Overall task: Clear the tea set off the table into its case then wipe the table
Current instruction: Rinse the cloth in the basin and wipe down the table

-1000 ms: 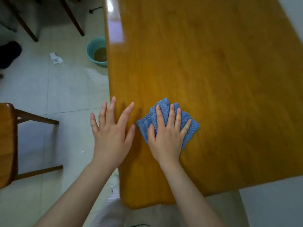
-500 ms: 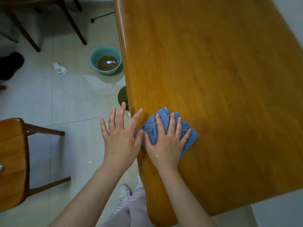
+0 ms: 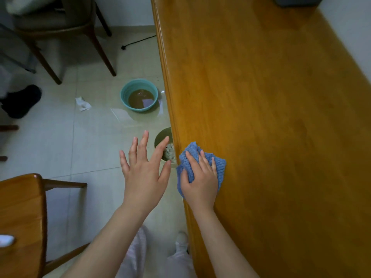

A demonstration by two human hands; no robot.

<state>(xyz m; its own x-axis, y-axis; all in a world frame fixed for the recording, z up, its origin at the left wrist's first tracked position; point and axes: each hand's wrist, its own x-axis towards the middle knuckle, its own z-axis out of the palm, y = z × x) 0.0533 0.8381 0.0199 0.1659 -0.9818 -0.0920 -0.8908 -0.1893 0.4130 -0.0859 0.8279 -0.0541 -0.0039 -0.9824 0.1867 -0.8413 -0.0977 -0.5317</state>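
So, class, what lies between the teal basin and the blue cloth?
A small bin of pale scraps, on the floor beside the table; head view.

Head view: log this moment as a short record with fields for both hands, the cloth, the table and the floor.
right hand: holds the blue cloth, bunched, at the left edge of the table
left hand: open, fingers spread, off the table over the floor, holding nothing
table: wooden top; dark object at far end, cut off
floor: teal basin with brown liquid; small bin with scraps, partly under table edge

cloth (image 3: 217,167) on table (image 3: 261,117) edge; basin (image 3: 139,95) – left, on floor
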